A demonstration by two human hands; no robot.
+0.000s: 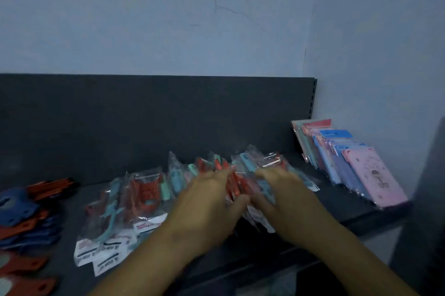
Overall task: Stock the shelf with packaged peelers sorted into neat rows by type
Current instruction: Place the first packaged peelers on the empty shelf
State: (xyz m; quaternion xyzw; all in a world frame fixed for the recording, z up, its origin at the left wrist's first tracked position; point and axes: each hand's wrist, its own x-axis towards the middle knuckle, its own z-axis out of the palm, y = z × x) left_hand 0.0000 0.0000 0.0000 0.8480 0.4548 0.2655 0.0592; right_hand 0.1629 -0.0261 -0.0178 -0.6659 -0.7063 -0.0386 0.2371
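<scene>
A bunch of packaged peelers [231,165] in clear bags, red and teal, stands on the dark shelf [349,209] near its middle. My left hand [207,201] and my right hand [286,197] press against the bunch from either side, fingers wrapped round the packs. Both hands are blurred. More packaged peelers [120,206] lie flat in overlapping rows to the left, white labels toward me.
Blue and orange flat tools [26,213] lie at the shelf's left end. A leaning row of pink and blue packaged items [349,160] fills the right end by the wall. A dark back panel [144,122] rises behind everything.
</scene>
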